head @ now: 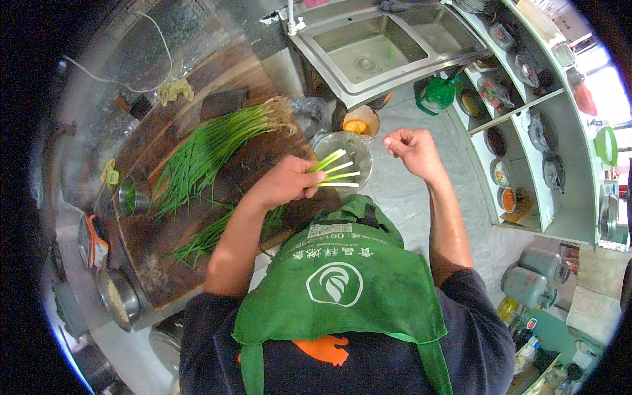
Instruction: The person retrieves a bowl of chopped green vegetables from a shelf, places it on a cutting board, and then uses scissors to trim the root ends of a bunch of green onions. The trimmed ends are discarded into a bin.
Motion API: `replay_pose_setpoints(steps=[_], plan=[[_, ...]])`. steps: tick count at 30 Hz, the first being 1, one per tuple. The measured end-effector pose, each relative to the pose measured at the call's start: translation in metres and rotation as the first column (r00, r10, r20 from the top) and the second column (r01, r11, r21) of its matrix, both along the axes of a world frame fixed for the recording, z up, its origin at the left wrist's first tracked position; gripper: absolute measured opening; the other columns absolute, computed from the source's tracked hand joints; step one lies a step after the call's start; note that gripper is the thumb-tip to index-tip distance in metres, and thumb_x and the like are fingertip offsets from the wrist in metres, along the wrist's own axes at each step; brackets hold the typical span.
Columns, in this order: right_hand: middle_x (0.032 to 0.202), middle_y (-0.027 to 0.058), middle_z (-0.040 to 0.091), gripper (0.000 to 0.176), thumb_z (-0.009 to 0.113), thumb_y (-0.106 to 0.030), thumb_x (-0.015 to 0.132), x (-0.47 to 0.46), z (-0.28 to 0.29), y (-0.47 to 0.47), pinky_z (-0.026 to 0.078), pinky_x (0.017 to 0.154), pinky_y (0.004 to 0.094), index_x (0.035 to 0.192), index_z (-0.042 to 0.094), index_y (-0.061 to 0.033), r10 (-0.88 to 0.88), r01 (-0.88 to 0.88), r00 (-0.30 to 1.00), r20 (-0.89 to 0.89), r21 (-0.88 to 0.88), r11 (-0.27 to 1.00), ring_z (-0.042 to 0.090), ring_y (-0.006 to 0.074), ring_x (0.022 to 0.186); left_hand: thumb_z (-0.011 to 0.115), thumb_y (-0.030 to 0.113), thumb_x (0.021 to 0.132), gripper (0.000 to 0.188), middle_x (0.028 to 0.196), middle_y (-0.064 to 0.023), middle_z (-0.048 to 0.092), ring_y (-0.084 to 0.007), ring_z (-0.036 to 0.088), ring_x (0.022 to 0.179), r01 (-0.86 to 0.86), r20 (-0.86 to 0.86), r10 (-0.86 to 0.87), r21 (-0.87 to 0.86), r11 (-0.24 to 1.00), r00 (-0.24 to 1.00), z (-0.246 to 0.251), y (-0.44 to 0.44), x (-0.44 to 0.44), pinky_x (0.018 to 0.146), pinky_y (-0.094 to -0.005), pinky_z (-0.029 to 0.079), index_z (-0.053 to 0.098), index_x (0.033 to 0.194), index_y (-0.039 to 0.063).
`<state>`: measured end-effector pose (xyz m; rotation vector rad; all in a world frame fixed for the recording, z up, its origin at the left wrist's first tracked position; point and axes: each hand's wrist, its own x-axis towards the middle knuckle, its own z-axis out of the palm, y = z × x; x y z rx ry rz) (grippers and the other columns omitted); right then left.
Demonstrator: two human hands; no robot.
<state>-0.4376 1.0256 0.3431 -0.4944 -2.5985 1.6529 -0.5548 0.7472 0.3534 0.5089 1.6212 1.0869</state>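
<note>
My left hand (291, 182) is closed around several trimmed green onion stalks (340, 174), their pale ends fanned out to the right. Beneath those ends stands a round bin lined with clear plastic (363, 158). To the right, my right hand (409, 148) is raised over the floor with its fingers curled and thumb against the index finger; whether something small is between them I cannot tell. A large bunch of green onions (217, 143), roots to the right, lies on the brown wooden board (163, 276). A smaller pile of green onions (207, 237) lies nearer me, partly hidden by my left forearm.
Beyond the board is a steel double sink (340, 84). A bucket with orange contents (368, 118) stands near the bin, and a green plastic jug (437, 96) by the shelves (538, 116) of bowls at right. A metal container of chopped greens (136, 195) sits at the board's left.
</note>
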Motion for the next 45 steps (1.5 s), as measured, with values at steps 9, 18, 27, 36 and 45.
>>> replay_pose_setpoints(steps=[9, 18, 27, 36, 45], plan=[[0.074, 0.0107, 0.07, 0.023, 0.076, -0.025, 0.088, -0.016, 0.002, -0.059, 0.051, 0.064, 0.0318, 0.092, 0.074, -0.0025, 0.379, -0.379, 0.894, -0.239, 0.048, 0.924, 0.064, 0.0146, 0.067, 0.061, 0.025, 0.101, 0.031, 0.062, 0.0045, 0.055, -0.0042, 0.044, 0.05, 0.068, 0.012, -0.069, 0.039, 0.997, 0.998, 0.003, 0.008, 0.004, 0.046, -0.0228, 0.032, 0.063, 0.075, 0.007], [0.076, 0.0097, 0.067, 0.027, 0.078, -0.028, 0.084, -0.015, 0.035, -0.019, 0.053, 0.068, 0.0342, 0.097, 0.074, -0.0039, 0.245, -0.176, 0.95, -0.191, 0.32, 0.931, 0.065, 0.0199, 0.071, 0.062, 0.026, 0.1, 0.033, 0.061, 0.0046, 0.053, -0.0048, 0.043, 0.052, 0.04, -0.055, -0.042, -0.042, 0.998, 0.998, 0.009, -0.009, -0.004, 0.049, -0.0251, 0.034, 0.063, 0.074, 0.006], [0.088, 0.0128, 0.067, 0.021, 0.066, -0.028, 0.09, -0.018, 0.012, -0.053, 0.053, 0.074, 0.0458, 0.087, 0.073, -0.0085, 0.634, -0.492, 0.755, -0.17, 0.492, 0.718, 0.066, 0.0362, 0.085, 0.062, 0.027, 0.098, 0.038, 0.058, 0.0027, 0.053, -0.0087, 0.046, 0.056, 0.23, -0.156, -0.231, -0.025, 0.973, 0.96, -0.006, 0.003, 0.002, 0.054, -0.0295, 0.038, 0.06, 0.067, 0.004], [0.081, 0.0118, 0.067, 0.017, 0.079, -0.012, 0.078, -0.012, 0.038, -0.01, 0.053, 0.065, 0.0363, 0.093, 0.074, -0.0051, 0.246, -0.171, 0.967, -0.071, 0.537, 0.826, 0.065, 0.0306, 0.075, 0.061, 0.027, 0.099, 0.04, 0.058, 0.0037, 0.052, -0.0074, 0.044, 0.055, 0.158, -0.21, -0.17, -0.074, 0.985, 0.963, 0.01, -0.007, -0.004, 0.052, -0.0282, 0.036, 0.06, 0.066, 0.006], [0.086, 0.0097, 0.062, 0.019, 0.064, -0.027, 0.092, -0.014, 0.023, -0.071, 0.053, 0.073, 0.0446, 0.098, 0.07, -0.0104, 0.637, -0.419, 0.759, -0.135, 0.648, 0.636, 0.064, 0.0336, 0.087, 0.061, 0.028, 0.1, 0.041, 0.058, 0.0039, 0.052, -0.0072, 0.043, 0.055, 0.246, -0.185, -0.24, 0.007, 0.969, 0.953, 0.008, 0.005, -0.001, 0.052, -0.0284, 0.035, 0.059, 0.066, 0.006]])
